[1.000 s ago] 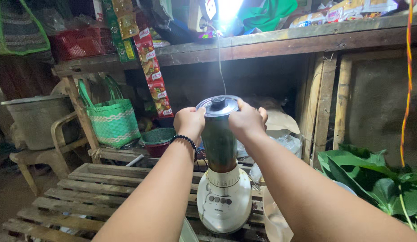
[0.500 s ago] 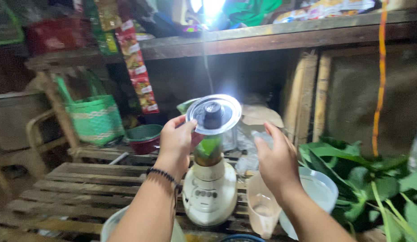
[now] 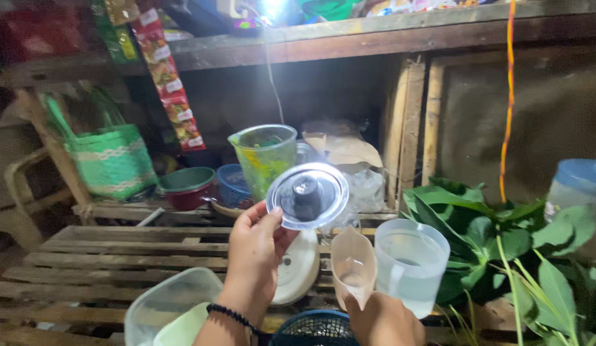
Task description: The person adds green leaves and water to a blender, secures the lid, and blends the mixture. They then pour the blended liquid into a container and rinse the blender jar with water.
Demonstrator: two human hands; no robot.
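Since half a second ago, we have brought the round clear plastic blender lid with its dark centre cap [image 3: 307,195] lower and clear of the open blender jar of green leaves [image 3: 267,159]. Our left hand [image 3: 258,251] pinches the lid's rim, fingers [image 3: 270,221] closed on its edge, so it hangs tilted in front of the white blender base [image 3: 299,267]. We judge the lid light, stiff and smooth, best held at the rim or by the cap. Our right hand [image 3: 382,318] has dropped to the small translucent beaker [image 3: 353,265], fingers wrapped round its foot. Crowding the slatted wooden counter [image 3: 118,253] are a clear water-filled pitcher [image 3: 410,264], leafy green stems [image 3: 503,243] and a pale plastic tub [image 3: 166,307].
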